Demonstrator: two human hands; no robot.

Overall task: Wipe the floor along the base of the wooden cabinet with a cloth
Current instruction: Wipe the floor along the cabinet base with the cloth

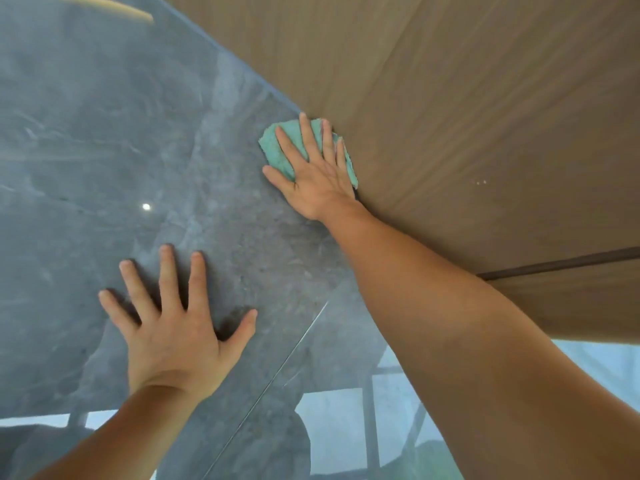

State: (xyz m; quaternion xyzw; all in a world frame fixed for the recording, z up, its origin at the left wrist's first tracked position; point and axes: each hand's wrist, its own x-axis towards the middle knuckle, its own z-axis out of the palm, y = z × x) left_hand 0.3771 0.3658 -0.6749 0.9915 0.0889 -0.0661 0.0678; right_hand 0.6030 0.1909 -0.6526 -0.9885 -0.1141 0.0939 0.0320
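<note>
Teal cloth (277, 152) sits flat on the floor (104, 150), right at the floor's edge where it meets the cabinet (467, 98) base. Cloth's far side touches the wood panel.

Right hand (313, 178) is palm-down on top of the cloth, fingers (304, 133) spread and straight, pressing rather than gripping; nothing pinched or curled around. Ring and little fingertips are just beside the cabinet face. Thumb lies off the cloth's near edge, on tile. Cloth shows around and between the fingers, bunched a bit at the side nearest the cabinet.

Left hand (173, 327) is flat on the bare floor, well apart from the cloth, fingers splayed wide, holding nothing.

Floor is grey glossy stone-look tile, with a grout line (277, 375) running diagonally between the two forearms. Window reflection (332, 427) shows in the gloss at the near side, plus one small bright light spot (146, 206) further out.

Cabinet is brown wood grain, with a dark seam (561, 261) between panels above the right forearm.
</note>
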